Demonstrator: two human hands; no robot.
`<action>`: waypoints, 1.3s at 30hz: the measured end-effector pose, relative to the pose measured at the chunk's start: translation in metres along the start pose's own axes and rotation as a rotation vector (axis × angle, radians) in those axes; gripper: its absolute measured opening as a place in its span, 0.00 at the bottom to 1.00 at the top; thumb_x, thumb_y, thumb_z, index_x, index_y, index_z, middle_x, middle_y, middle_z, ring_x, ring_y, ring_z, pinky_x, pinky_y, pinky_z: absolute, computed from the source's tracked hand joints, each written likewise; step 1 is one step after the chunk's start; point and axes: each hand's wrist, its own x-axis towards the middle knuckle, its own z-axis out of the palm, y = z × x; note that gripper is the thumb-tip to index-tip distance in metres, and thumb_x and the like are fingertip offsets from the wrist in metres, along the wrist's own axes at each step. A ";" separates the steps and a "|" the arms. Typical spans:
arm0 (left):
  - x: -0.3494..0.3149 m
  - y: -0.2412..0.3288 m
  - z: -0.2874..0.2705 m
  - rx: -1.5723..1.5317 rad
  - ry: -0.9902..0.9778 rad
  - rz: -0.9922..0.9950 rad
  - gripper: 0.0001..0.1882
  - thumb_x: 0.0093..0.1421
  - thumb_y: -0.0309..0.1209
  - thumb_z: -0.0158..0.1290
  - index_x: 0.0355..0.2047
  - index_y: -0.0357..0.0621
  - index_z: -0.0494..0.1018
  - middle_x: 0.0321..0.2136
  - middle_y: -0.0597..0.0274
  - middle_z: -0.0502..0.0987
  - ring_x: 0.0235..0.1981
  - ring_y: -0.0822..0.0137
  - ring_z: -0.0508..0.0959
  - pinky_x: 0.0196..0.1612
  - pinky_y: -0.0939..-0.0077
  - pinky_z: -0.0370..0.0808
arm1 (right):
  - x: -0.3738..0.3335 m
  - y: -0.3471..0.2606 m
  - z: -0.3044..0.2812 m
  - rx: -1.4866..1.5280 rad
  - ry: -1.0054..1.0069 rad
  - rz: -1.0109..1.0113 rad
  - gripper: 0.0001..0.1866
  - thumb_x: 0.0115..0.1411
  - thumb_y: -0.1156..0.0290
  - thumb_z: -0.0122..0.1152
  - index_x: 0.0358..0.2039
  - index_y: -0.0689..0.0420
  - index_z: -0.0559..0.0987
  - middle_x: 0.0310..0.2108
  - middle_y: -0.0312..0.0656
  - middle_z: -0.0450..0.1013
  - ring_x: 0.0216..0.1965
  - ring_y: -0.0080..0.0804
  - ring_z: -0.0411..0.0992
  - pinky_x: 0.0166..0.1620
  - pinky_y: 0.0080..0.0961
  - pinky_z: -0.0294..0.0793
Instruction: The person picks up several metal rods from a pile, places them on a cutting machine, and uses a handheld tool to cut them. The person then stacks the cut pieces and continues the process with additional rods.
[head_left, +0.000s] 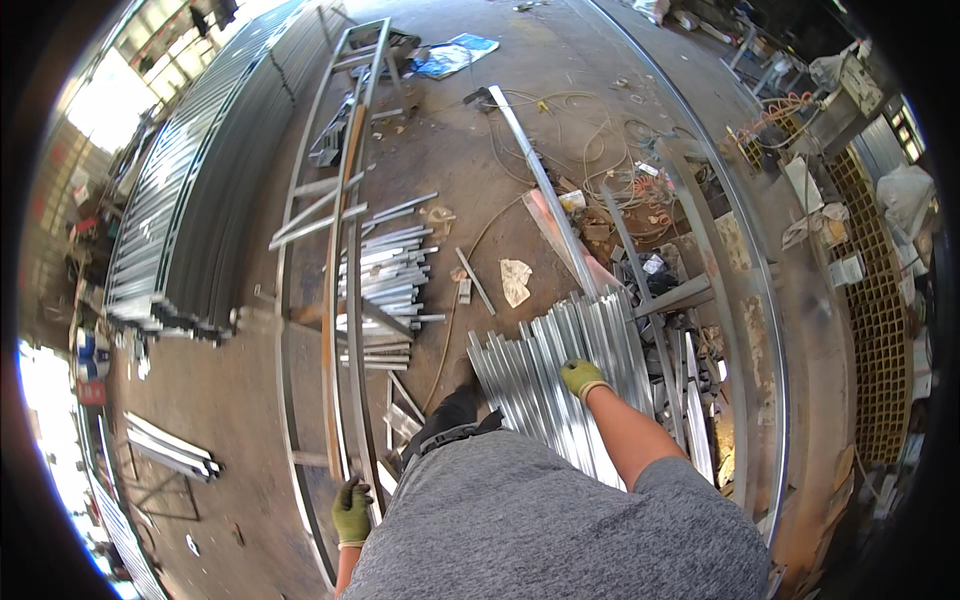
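My right hand (582, 378), in a yellow-green glove, lies on a bundle of shiny metal tubes (520, 375) in front of me. Its fingers curl down over one of the tubes. On the left, my left hand (352, 514) wears a matching glove with dark fingertips. It is beside the near end of a long metal rack (285, 400), close to a rusty bar (333, 380) that runs along it. The left fingers look curled in, and what they hold, if anything, is hidden. The tubes lie side by side, their far ends uneven.
Short metal pieces (390, 275) lie piled beyond the rack. A tall stack of long metal profiles (200, 190) stands far left. A long silver tube (540, 180) points away ahead, near tangled hoses (590, 125). Steel beams (715, 290) and a yellow grating (880, 330) line the right.
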 end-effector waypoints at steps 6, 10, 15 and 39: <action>0.242 0.236 0.165 0.243 -0.352 0.214 0.18 0.84 0.37 0.61 0.64 0.40 0.86 0.41 0.61 0.92 0.35 0.73 0.85 0.39 0.75 0.82 | 0.061 -0.024 -0.020 -0.122 -0.185 0.296 0.30 0.68 0.48 0.61 0.61 0.51 0.93 0.67 0.58 0.84 0.70 0.63 0.80 0.75 0.48 0.78; 0.387 0.432 0.306 0.499 -0.620 0.487 0.20 0.82 0.37 0.62 0.67 0.38 0.85 0.49 0.51 0.94 0.52 0.65 0.92 0.57 0.68 0.86 | 0.094 -0.004 -0.055 0.000 -0.128 0.336 0.27 0.71 0.53 0.60 0.58 0.56 0.93 0.65 0.60 0.85 0.68 0.63 0.82 0.71 0.52 0.81; 0.474 0.598 0.498 0.386 -0.752 0.806 0.22 0.82 0.36 0.65 0.70 0.41 0.83 0.54 0.52 0.93 0.53 0.68 0.90 0.59 0.68 0.85 | 0.174 0.028 -0.077 -0.333 -0.397 0.245 0.26 0.74 0.54 0.58 0.60 0.55 0.93 0.68 0.58 0.83 0.70 0.60 0.82 0.71 0.53 0.81; 0.955 0.883 0.967 0.397 -0.507 0.203 0.29 0.80 0.36 0.65 0.74 0.32 0.78 0.60 0.48 0.89 0.57 0.64 0.88 0.63 0.68 0.83 | 0.984 -0.280 -0.679 0.580 0.209 0.176 0.25 0.73 0.52 0.64 0.62 0.53 0.91 0.61 0.58 0.87 0.63 0.61 0.84 0.65 0.48 0.82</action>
